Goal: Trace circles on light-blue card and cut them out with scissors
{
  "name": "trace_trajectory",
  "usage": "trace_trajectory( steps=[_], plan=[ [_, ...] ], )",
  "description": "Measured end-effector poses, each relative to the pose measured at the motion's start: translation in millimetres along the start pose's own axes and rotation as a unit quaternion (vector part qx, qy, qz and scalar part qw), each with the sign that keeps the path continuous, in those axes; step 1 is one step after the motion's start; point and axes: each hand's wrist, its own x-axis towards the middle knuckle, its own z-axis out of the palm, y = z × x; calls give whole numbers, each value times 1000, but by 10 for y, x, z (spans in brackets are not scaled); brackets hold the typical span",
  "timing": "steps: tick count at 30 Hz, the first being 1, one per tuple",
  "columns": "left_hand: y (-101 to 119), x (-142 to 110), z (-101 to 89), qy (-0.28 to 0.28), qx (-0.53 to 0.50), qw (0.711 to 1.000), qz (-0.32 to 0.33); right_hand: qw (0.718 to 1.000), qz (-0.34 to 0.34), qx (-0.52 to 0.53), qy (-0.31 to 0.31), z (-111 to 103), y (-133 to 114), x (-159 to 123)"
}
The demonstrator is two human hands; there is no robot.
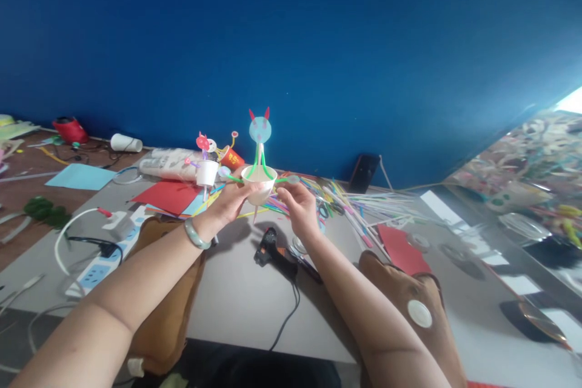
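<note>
My left hand (233, 199) is wrapped round a white paper cup (259, 192), which is held up above the table. From the cup rises a figure with green pipe-cleaner-like strips (264, 160) and a light blue paper head (260, 130) with red pointed ears. A green arm with a pale disc (224, 172) sticks out on the left. At the cup's right, my right hand (300, 206) has its fingers closed at the other green arm (282, 180), which also ends in a pale disc. A thin stick shows below the cup.
A black hot glue gun (275, 254) lies on the grey table below my hands. Behind are another cup figure (207, 173), red paper (170, 196) and many coloured straws (364, 200). A power strip (102, 267) with cords lies left; a brown cushion (409, 297) lies right.
</note>
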Motion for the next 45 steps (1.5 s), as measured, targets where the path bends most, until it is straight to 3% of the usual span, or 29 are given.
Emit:
trace_trajectory(
  steps=[9,26,34,40,45],
  plan=[
    [-80,-26,-45,-27,35,999,-17,999,17,-22,43,-11,8,15],
    [38,-117,-14,-54,110,991,-48,999,3,-19,27,-2,-11,-7],
    [55,-141,-13,-64,156,985,-26,999,5,-34,37,-2,-12,-7],
    [32,-175,-49,-63,199,977,-45,999,-1,-23,32,13,-27,-15],
    [19,-155,-58,-93,209,974,-6,998,-18,-53,41,1,-13,-11]
  ],
)
